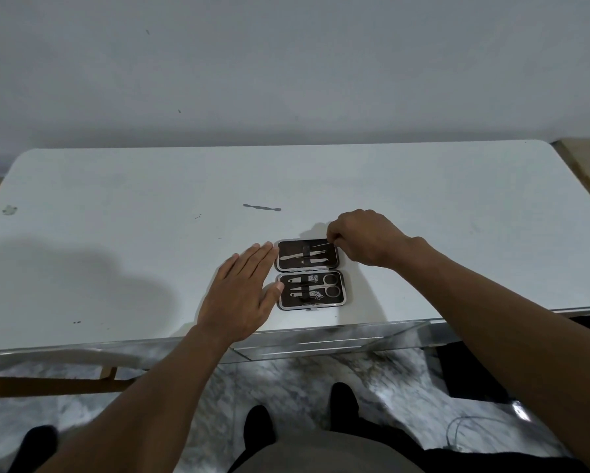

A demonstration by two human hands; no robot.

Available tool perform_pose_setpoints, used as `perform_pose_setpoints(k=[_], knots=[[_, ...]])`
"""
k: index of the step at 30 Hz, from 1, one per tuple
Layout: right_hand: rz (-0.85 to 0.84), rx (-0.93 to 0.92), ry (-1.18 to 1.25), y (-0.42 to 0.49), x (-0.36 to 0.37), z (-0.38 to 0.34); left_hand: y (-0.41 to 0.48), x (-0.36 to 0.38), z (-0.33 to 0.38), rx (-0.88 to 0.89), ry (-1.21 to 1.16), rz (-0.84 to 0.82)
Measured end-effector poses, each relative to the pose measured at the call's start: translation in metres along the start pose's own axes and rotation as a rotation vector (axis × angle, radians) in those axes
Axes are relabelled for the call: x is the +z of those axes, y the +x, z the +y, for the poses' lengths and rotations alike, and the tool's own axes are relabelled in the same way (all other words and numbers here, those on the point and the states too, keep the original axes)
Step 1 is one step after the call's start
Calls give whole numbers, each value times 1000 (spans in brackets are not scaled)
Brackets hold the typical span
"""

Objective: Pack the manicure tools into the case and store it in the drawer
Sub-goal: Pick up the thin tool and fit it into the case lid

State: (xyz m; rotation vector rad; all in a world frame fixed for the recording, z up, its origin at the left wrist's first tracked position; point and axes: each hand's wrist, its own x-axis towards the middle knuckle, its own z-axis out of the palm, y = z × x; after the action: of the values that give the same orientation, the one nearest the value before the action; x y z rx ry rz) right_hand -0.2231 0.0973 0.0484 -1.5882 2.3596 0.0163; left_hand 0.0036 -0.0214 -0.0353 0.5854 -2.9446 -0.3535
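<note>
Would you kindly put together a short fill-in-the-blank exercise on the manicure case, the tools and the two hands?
1. The case lies ___ on the white table, both halves showing.
2. The scissors sit in the ___ half of the case.
3. One loose tool lies on the table ___ the case.
4. The left hand rests flat, and the right hand pinches at the ___ half's corner.

Missing words: open; near; beyond; far
</note>
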Motion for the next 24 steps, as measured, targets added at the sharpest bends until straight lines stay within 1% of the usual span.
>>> perform_pose_setpoints(k=[8,17,24], knots=[[-25,-13,34,2,1,-4,0,-1,1,0,-13,5],[-16,1,74,5,3,-6,0,-1,1,-5,-14,1],[-33,-27,58,9,13,-4,-1,-1,0,-2,-6,0]])
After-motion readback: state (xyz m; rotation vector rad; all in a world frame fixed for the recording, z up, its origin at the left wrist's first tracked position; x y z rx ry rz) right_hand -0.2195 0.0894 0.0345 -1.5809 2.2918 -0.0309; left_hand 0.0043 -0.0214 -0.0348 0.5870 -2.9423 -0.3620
